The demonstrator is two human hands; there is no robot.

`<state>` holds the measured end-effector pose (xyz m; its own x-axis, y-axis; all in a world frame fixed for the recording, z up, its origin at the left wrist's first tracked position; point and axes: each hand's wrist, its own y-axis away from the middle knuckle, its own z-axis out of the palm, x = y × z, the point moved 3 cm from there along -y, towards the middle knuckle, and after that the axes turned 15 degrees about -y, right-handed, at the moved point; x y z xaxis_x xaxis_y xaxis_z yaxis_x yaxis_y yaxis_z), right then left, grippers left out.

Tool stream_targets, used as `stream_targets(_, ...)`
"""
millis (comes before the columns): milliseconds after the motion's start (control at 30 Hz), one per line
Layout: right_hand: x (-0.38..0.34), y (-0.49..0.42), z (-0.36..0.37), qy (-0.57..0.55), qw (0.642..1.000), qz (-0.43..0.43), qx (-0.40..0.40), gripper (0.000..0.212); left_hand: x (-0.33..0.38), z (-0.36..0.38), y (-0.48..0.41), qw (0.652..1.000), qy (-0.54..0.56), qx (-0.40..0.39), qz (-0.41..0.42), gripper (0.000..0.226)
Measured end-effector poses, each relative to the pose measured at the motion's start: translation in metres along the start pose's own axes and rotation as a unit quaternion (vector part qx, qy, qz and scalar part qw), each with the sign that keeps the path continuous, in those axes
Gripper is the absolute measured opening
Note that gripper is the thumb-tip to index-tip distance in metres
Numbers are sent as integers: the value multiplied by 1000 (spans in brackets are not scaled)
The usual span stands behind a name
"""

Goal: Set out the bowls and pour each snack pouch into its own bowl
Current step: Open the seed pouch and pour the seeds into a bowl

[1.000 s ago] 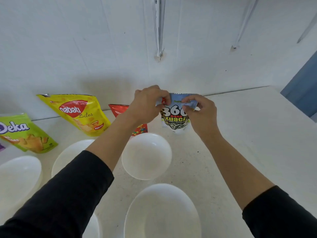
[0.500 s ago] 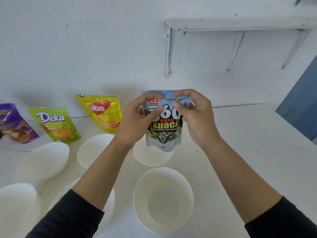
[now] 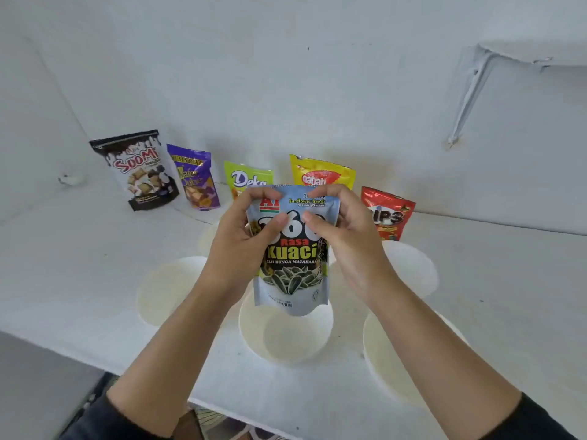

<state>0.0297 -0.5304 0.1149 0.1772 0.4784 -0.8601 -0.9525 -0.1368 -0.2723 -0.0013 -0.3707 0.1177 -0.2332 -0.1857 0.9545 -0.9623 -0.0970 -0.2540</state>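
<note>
— Pale-blue foil in the middle of my head view: the sunflower seed pouch (image 3: pixel 290 265) hangs upright in the air, over the nearest white bowl (image 3: pixel 286 341) on the table (image 3: pixel 95 249).
— And the hands?
— Both are clamped on it. I see the left hand (image 3: pixel 241 246) and the right hand (image 3: pixel 352 246) pinching its upper part, thumbs on the front, fingers curled behind.
— What else?
— Five more stand along the wall: Soomi pouch (image 3: pixel 139 173), purple pouch (image 3: pixel 195 179), Deka pouch (image 3: pixel 246 179), yellow pouch (image 3: pixel 320 174), red pouch (image 3: pixel 389 214). Further bowls sit left (image 3: pixel 168 290) and right (image 3: pixel 390 360).
</note>
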Motion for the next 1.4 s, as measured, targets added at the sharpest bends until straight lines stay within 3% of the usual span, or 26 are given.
stream_targets(233,75,-34,109,-8,995,50,-80,20,-32,-130,-5,997,-21,66,-27,19)
stream_targets(500,164,-99,241,-6,993,34,-116,21,-65,-287,-57,994,-54,86,-28,15)
stream_targets(700,231,-141,299,22,993,34,-113,21,-104,-367,-97,991,-93,92,-33,15)
stream_targets(867,288,-165,313,50,992,53,-104,19,-161,-403,-119,987,-127,89,-50,15)
stream_targets(1033,332,-177,307,147,982,55,-104,19,-210,-413,-123,980,-153,102,-73,18)
stream_targets(1400,344,-171,306,172,972,76,-142,22,-231,-416,-108,979,-166,105,-62,20)
